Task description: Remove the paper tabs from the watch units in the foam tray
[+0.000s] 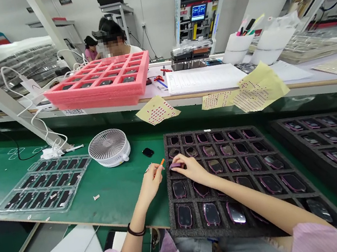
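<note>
My left hand (152, 184) pinches a small orange-handled tool (161, 163) with a thin metal end, above the green bench mat (130, 202). My right hand (192, 169) grips a purple-rimmed dark part (175, 166) at the upper left of a black foam tray (173, 205). That tray holds rows of similar dark parts with purple rims, each in its own cell. My right forearm lies across the tray and hides some cells.
A white desk fan (109, 147) and a loose black piece (148, 152) sit left of the tray. Further left is a clear tray of black parts (47, 186). A second black foam tray (323, 151) lies right. A pink foam crate (99, 86) stands ahead, with a person behind it.
</note>
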Motion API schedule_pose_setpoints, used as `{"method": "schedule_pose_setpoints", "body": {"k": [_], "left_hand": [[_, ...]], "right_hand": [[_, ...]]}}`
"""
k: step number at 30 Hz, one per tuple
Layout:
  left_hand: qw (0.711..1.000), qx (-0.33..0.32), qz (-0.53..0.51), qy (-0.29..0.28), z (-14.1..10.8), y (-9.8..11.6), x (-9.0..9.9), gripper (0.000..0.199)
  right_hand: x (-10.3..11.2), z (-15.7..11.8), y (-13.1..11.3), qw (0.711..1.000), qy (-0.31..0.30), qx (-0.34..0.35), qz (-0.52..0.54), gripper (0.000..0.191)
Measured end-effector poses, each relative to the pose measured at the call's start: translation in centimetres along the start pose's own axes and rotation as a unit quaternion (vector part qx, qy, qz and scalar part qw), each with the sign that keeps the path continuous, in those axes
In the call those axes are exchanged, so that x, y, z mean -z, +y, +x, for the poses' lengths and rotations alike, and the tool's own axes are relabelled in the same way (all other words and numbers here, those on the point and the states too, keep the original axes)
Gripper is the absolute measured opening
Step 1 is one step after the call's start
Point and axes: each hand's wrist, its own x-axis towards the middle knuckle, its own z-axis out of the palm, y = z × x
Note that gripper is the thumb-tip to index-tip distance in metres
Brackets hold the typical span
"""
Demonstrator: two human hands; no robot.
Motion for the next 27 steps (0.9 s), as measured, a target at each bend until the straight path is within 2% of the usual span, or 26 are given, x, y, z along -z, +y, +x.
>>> {"method": "schedule_pose_setpoints", "body": {"k": [2, 4, 8, 14, 20, 27], "left_hand": [[0.998, 0.002, -0.046, -0.030, -0.2, 0.4, -0.3, 0.039], [0.994, 0.011, -0.087, -0.071, -0.4, 1.1, -0.8, 0.041], [0.984, 0.008, -0.126, -0.124, -0.6, 2.8, -2.1, 0.042], [0.979, -0.012, -0.132, -0.154, -0.9, 4.3, -2.8, 0.045], [0.977, 0.004, -0.151, -0.151, -1.3, 4.5, -2.7, 0.043], [0.976, 0.008, -0.153, -0.155, -1.3, 4.4, -2.8, 0.043]], "right_hand": [[0.0, 0.1, -0.5, 0.989, 0.030, -0.046, 0.139, 0.025], [0.2, 0.3, -1.1, 0.962, 0.056, -0.087, 0.254, 0.031], [0.5, 0.2, -2.8, 0.911, 0.057, -0.115, 0.391, 0.027], [0.1, -0.2, -4.1, 0.891, 0.055, -0.121, 0.435, 0.028], [0.2, -0.1, -4.0, 0.874, 0.035, -0.110, 0.472, 0.028], [0.2, -0.2, -4.0, 0.871, 0.032, -0.107, 0.478, 0.030]]}}
